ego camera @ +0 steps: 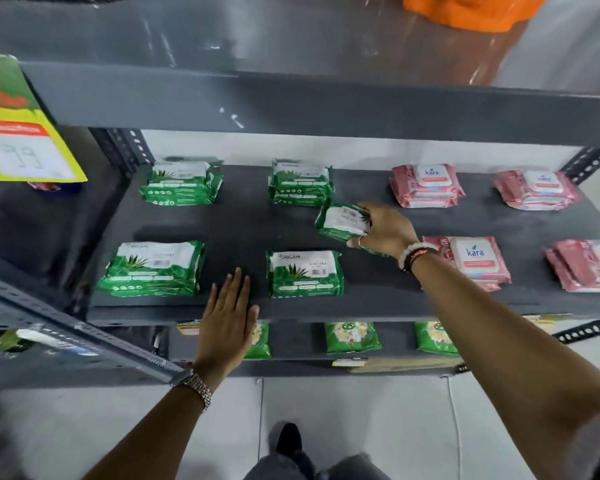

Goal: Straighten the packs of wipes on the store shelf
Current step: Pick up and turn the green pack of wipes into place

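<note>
On the dark grey shelf (243, 220) lie green aloe wipe packs: a back-left stack (182, 183), a back-middle stack (300, 183), a front-left stack (153, 270) and a front-middle pack (305, 273). My right hand (383, 230) grips a loose green pack (340, 220), turned askew, just in front of the back-middle stack. My left hand (229, 318) rests flat with fingers spread on the shelf's front edge, between the two front green piles. Pink kara packs lie to the right: back (426, 185), far back right (536, 190), front (471, 259) and front far right (586, 266).
A shelf board above (326, 102) overhangs the back row. A yellow-green price sign (18, 133) hangs at the left. Green packets (352, 337) sit on the lower shelf. Slotted steel uprights (125, 147) frame the shelf; the white floor lies below.
</note>
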### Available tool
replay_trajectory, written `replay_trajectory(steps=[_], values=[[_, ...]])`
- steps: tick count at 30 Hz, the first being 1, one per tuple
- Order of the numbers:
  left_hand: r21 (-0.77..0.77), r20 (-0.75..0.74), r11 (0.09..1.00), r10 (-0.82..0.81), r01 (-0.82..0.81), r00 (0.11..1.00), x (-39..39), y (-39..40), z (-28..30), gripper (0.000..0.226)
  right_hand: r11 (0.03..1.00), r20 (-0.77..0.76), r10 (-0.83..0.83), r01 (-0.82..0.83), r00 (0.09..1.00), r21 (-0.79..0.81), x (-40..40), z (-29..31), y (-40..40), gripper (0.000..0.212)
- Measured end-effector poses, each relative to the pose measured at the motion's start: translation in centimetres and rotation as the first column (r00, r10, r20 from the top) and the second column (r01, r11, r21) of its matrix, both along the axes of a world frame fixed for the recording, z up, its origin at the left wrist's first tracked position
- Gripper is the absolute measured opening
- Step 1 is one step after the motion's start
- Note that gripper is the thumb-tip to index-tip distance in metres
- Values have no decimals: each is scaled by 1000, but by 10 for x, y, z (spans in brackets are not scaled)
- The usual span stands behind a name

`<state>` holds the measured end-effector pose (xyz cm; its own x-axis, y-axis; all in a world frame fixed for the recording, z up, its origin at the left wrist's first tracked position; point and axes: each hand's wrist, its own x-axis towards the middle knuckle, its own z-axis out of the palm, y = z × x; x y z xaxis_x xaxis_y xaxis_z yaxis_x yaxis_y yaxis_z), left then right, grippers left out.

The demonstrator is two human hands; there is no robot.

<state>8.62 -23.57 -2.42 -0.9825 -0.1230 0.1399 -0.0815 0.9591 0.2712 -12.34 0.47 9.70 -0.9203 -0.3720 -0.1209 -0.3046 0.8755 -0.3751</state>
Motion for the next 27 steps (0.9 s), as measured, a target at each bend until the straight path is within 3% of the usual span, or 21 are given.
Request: replay_trajectory(steps=[6,14,19,23,27], values=[[17,-15,1000,4,-3,1000,0,2,3,54,989,-7,146,-146,989,-21,38,25,-26,78],[26,-23,1000,4,-3,1000,0,1,3,54,951,23,303,-304,953,63,67,3,-61,78],[26,-27,1000,-3,4,1000,0,0,2,54,912,187,373,-396,909,106,61,6,-64,98],[24,-31,1000,-4,4,1000,0,1,1,55,935,228,342,-354,912,14,59,10,-64,83],[17,-32,1000,-3,4,999,0,1,1,55,979,168,187,-198,968,52,63,13,-69,89]])
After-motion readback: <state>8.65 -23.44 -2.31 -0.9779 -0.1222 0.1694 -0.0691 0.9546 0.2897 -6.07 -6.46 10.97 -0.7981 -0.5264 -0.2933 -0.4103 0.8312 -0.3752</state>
